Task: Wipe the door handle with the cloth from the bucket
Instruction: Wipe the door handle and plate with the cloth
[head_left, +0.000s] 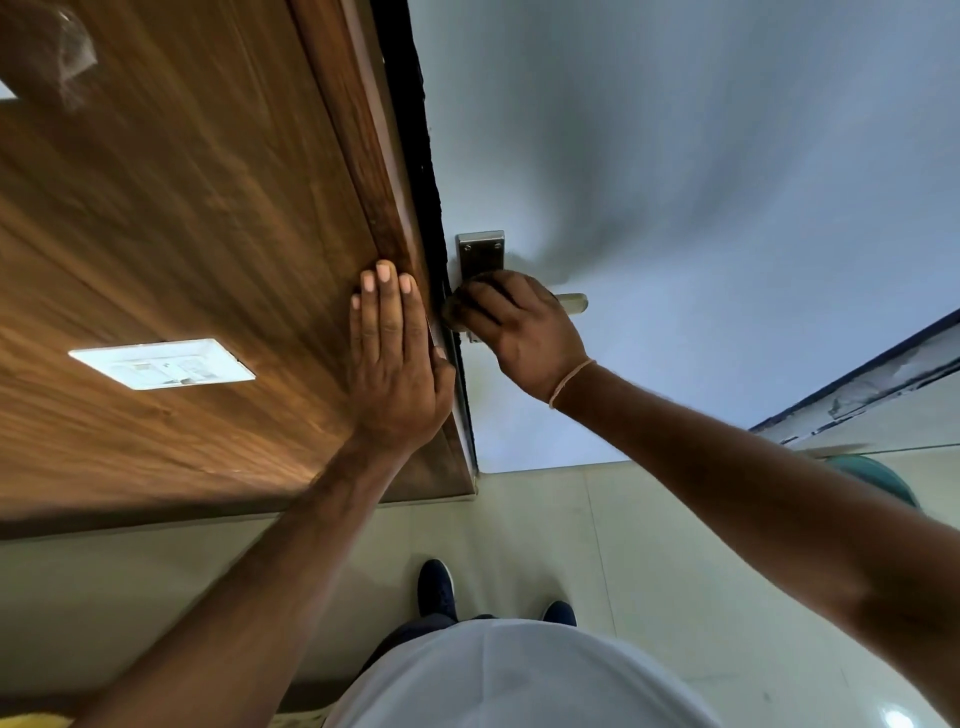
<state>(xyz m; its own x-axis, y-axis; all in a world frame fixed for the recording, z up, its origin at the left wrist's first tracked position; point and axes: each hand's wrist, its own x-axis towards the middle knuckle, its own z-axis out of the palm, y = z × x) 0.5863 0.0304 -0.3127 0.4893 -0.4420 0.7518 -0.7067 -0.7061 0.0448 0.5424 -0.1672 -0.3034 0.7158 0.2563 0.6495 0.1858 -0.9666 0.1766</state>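
Hands: right (524, 332) grips cloth (457, 312) (covering door handle (571, 303)) | left (395, 358) flat, spread on wood panel (182, 234)

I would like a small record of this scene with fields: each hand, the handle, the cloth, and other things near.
left hand: flat and open on the wooden panel, beside the frame edge
right hand: closed over the door handle
door handle: metal lever on a plate, its tip showing past the hand
cloth: small bunched piece under the right hand, pressed at the handle
door: white
switch plate: white, on the wooden panel
bucket: cannot tell
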